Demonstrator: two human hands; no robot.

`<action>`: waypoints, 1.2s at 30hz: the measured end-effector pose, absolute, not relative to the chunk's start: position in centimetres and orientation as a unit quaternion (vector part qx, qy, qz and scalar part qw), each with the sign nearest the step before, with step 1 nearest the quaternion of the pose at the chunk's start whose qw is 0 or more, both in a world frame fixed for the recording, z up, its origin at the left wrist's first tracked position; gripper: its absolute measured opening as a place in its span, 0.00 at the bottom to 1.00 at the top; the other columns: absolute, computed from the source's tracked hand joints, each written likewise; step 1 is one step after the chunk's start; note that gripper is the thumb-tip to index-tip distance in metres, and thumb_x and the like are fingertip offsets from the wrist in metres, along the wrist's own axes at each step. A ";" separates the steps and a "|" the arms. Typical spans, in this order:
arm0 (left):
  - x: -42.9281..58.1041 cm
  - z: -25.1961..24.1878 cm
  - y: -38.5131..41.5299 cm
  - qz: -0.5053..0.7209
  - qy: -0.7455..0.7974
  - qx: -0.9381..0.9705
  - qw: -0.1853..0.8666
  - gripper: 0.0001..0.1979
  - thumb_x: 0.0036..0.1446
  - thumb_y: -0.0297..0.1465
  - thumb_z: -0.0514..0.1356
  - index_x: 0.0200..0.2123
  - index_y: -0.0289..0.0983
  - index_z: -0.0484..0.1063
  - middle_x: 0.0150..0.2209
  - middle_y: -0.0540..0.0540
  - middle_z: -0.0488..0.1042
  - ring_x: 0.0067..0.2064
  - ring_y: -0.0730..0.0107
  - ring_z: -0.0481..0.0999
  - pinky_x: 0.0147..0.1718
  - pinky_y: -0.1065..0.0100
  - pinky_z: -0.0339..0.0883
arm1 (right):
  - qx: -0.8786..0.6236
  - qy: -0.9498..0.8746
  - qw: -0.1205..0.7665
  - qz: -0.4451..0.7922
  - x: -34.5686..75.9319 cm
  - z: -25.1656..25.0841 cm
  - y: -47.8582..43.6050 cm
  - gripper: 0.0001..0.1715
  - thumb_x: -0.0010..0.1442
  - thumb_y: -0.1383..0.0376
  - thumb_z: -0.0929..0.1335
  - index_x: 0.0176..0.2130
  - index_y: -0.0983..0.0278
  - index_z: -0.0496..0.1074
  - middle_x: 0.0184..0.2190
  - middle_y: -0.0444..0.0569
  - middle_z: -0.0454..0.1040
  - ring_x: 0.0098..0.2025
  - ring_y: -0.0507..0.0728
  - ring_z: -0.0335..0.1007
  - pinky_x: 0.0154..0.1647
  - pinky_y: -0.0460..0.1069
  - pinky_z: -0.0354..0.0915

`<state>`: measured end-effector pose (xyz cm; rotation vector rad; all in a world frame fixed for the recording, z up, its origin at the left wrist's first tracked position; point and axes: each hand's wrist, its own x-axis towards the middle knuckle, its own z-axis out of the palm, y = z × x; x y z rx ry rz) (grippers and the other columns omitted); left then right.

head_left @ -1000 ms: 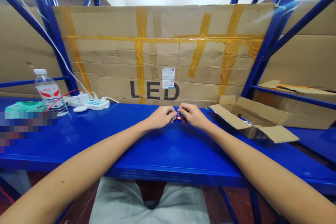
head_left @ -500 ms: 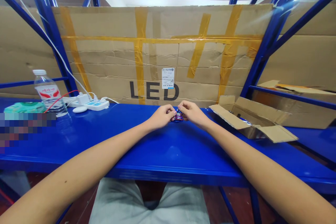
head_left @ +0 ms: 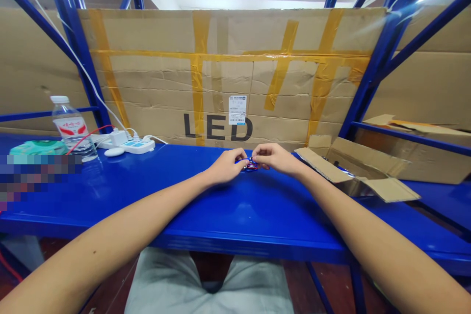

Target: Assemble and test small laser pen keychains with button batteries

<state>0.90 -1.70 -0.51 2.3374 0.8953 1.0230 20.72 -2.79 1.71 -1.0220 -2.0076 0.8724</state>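
Close together over the far middle of the blue table [head_left: 235,221], my two hands meet at a small cluster of shiny, slim red and silver pieces [head_left: 251,165]. My left hand [head_left: 228,164] is closed, thumb and fingers pinched at the cluster's left side. From the right, my right hand [head_left: 274,158] pinches at its upper edge with bent fingers. The pieces are too small to name, and the fingers partly cover them.
An open cardboard box [head_left: 355,164] with small dark and shiny items stands at right. Leftward are a water bottle [head_left: 73,130], a power strip [head_left: 134,144], a white oval object [head_left: 114,151] and a green packet [head_left: 39,147]. A large carton marked LED [head_left: 158,83] stands behind.
My right hand has shifted slightly, its fingers now lower and more stretched toward the left thumb. The whole view has moved a little; both hands stay at the small pieces.
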 end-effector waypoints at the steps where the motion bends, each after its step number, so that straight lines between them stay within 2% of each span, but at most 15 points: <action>1: 0.9 -0.6 -1.7 0.365 0.315 0.849 0.214 0.07 0.58 0.33 0.57 0.32 0.35 0.69 0.30 0.49 0.73 0.33 0.70 0.69 0.34 0.68 0.61 | -0.397 -0.783 0.344 0.332 20.9 1.8 -2.8 0.10 0.53 0.60 0.70 0.30 0.66 0.71 0.21 0.44 0.72 0.23 0.51 0.64 0.23 0.47 0.58; 6: 0.9 -0.7 -1.8 0.345 0.305 0.870 0.175 0.07 0.59 0.34 0.56 0.35 0.36 0.67 0.33 0.48 0.74 0.34 0.69 0.70 0.34 0.68 0.61 | -0.382 -0.796 0.322 0.341 21.0 1.7 -2.7 0.09 0.52 0.61 0.70 0.30 0.66 0.71 0.23 0.46 0.75 0.25 0.52 0.69 0.29 0.49 0.66; 9: 0.9 -0.4 -1.9 0.322 0.320 0.875 0.168 0.08 0.61 0.35 0.54 0.36 0.36 0.68 0.36 0.46 0.75 0.37 0.66 0.71 0.36 0.67 0.61 | -0.371 -0.799 0.329 0.341 21.0 1.5 -2.5 0.08 0.53 0.62 0.69 0.31 0.65 0.70 0.24 0.46 0.76 0.27 0.53 0.70 0.32 0.49 0.66; 13: 0.8 0.1 -1.6 0.264 0.338 0.887 0.169 0.16 0.65 0.33 0.46 0.30 0.35 0.68 0.33 0.45 0.74 0.36 0.66 0.71 0.38 0.66 0.61 | -0.361 -0.803 0.346 0.324 21.0 1.0 -2.2 0.08 0.54 0.61 0.69 0.31 0.65 0.70 0.26 0.46 0.76 0.29 0.53 0.70 0.34 0.49 0.65; 15: 0.7 0.2 -1.4 0.256 0.347 0.885 0.176 0.17 0.64 0.32 0.46 0.27 0.35 0.68 0.30 0.46 0.73 0.34 0.68 0.70 0.36 0.67 0.60 | -0.359 -0.805 0.346 0.321 21.0 0.8 -2.2 0.10 0.54 0.60 0.69 0.31 0.65 0.71 0.27 0.46 0.75 0.30 0.53 0.70 0.36 0.50 0.65; 23: 0.9 0.2 -1.6 0.339 0.333 0.802 0.361 0.09 0.60 0.35 0.54 0.30 0.36 0.66 0.21 0.54 0.66 0.21 0.76 0.62 0.23 0.72 0.53 | -0.364 -0.792 0.403 0.280 20.6 1.2 -2.4 0.13 0.53 0.58 0.69 0.32 0.66 0.73 0.29 0.47 0.74 0.32 0.53 0.67 0.35 0.50 0.63; 26: 1.1 0.2 -1.7 0.350 0.335 0.782 0.392 0.08 0.60 0.34 0.55 0.31 0.36 0.64 0.22 0.53 0.68 0.19 0.77 0.61 0.21 0.72 0.53 | -0.363 -0.788 0.412 0.280 20.4 1.3 -2.5 0.12 0.53 0.59 0.69 0.32 0.66 0.73 0.29 0.47 0.75 0.32 0.53 0.68 0.36 0.50 0.63; 31: 0.9 -0.2 -1.8 0.361 0.316 0.821 0.311 0.07 0.58 0.33 0.57 0.31 0.35 0.65 0.26 0.50 0.73 0.27 0.73 0.69 0.27 0.71 0.60 | -0.364 -0.794 0.370 0.317 20.4 1.3 -2.8 0.12 0.54 0.58 0.70 0.30 0.66 0.72 0.25 0.46 0.75 0.27 0.52 0.68 0.31 0.49 0.65; 36: 0.6 -0.2 -2.4 0.363 0.276 0.872 0.178 0.06 0.61 0.32 0.55 0.33 0.36 0.67 0.30 0.48 0.75 0.31 0.70 0.71 0.31 0.69 0.61 | -0.340 -0.780 0.350 0.391 20.6 1.2 -2.9 0.18 0.52 0.54 0.72 0.28 0.67 0.70 0.24 0.49 0.77 0.26 0.54 0.72 0.29 0.50 0.68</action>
